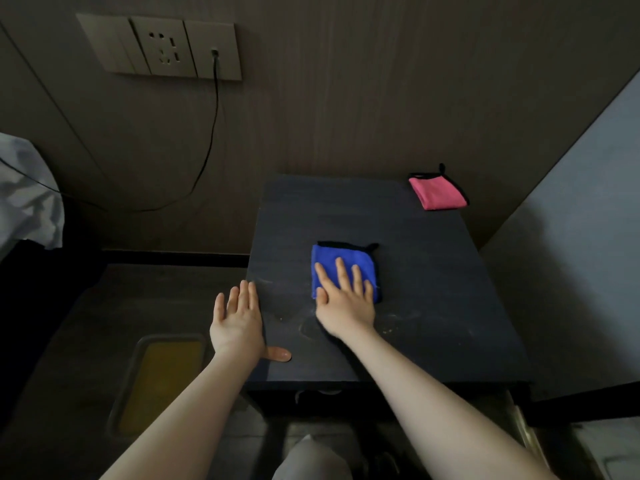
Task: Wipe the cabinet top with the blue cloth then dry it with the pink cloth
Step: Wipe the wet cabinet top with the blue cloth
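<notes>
bare hands on dark wooden cabinet top (433,306)
left hand (239,323) flat, holding nothing, at left edge; right hand (346,299) flat, pressing folded blue microfibre cloth (341,259); folded pink cloth (437,192) far corner.

Two bare forearms reaching forward from the bottom edge. Left hand (239,323) flat and open, fingers straight and together, thumb stretched out to the right. Right hand (344,299) palm down, fingers straight and slightly spread, pressing flat.

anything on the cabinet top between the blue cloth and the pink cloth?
Nothing. In the head view, only bare dark cabinet top separates the blue cloth, under the right hand, from the pink cloth at the far right corner.
</notes>
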